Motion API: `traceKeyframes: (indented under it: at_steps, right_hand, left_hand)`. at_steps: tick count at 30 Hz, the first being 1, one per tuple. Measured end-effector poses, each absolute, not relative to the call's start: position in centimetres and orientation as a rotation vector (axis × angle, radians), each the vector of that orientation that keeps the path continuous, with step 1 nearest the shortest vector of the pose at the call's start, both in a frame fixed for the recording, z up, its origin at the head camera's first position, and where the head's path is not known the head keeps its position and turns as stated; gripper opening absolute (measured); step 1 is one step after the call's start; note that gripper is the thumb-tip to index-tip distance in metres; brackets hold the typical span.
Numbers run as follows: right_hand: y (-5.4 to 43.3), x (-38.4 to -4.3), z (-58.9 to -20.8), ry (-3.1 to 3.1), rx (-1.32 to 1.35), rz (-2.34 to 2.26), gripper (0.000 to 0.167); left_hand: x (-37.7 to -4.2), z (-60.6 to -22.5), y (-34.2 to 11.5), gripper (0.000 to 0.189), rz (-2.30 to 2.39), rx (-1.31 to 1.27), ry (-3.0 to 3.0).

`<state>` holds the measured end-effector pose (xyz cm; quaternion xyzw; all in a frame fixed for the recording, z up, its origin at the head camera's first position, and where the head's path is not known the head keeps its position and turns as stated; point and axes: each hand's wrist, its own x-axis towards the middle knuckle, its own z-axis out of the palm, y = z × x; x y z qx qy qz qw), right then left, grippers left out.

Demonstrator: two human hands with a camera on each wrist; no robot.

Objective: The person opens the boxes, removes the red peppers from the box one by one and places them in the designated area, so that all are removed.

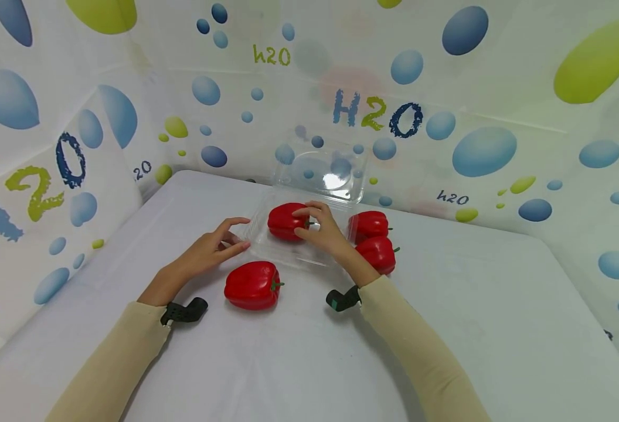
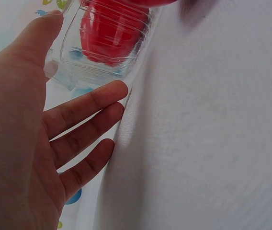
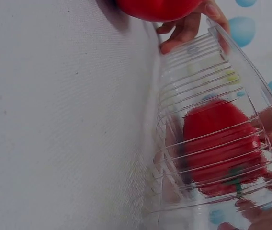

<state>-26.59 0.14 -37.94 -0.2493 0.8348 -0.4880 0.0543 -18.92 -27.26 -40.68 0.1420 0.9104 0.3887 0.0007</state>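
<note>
A red bell pepper (image 1: pixel 284 221) with a green stem lies in a clear plastic clamshell container (image 1: pixel 309 252), its lid (image 1: pixel 320 176) raised at the back. My right hand (image 1: pixel 324 228) holds this pepper at the stem end, thumb and fingers curved about it. In the right wrist view the pepper (image 3: pixel 220 143) shows through the ribbed container wall. My left hand (image 1: pixel 211 249) is at the container's left end, fingertips right at its edge. In the left wrist view that hand (image 2: pixel 54 124) has its fingers extended and spread.
Another red bell pepper (image 1: pixel 254 285) lies on the white tablecloth (image 1: pixel 267 363) in front of the container. Two more peppers, a rear one (image 1: pixel 371 225) and a nearer one (image 1: pixel 378 253), sit at its right side. A patterned curtain (image 1: pixel 309 88) stands behind the table.
</note>
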Motion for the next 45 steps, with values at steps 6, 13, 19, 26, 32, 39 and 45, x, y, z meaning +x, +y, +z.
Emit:
traceKeyframes:
  at_steps: [6,13,19,26,32,39,45]
  right_hand:
    - [0.2,-26.45,-38.02,2.583,-0.775,-1.459,0.037]
    - [0.1,-26.37,-37.98,2.62,-0.784,-1.444,0.036]
    - [-0.1,-26.7,-38.14,2.638,-0.824,-1.404,0.035]
    - [0.02,-26.51,-38.05,2.646,-0.835,-1.425,0.029]
    - [0.03,-26.4,-37.93,2.65,-0.848,-1.403,0.036]
    - [0.09,-26.25,-37.92,2.647,-0.803,-1.396,0.045]
    - [0.22,-26.31,-37.97,2.615,-0.836,-1.407,0.045]
  left_hand:
    - [-18.88,-40.71,-27.29,0.061,1.216,0.43,2.852]
    - [-18.83,-40.81,-27.26,0.062,1.201,0.424,2.859]
    - [-18.79,-40.57,-27.27,0.061,1.201,0.424,2.859]
    - [-18.88,-40.64,-27.22,0.061,1.196,0.43,2.864]
    - [-18.8,-40.72,-27.23,0.061,1.205,0.422,2.856]
    - [-18.76,-40.73,-27.16,0.061,1.206,0.427,2.864]
    - [-18.77,-40.65,-27.01,0.061,1.203,0.42,2.863]
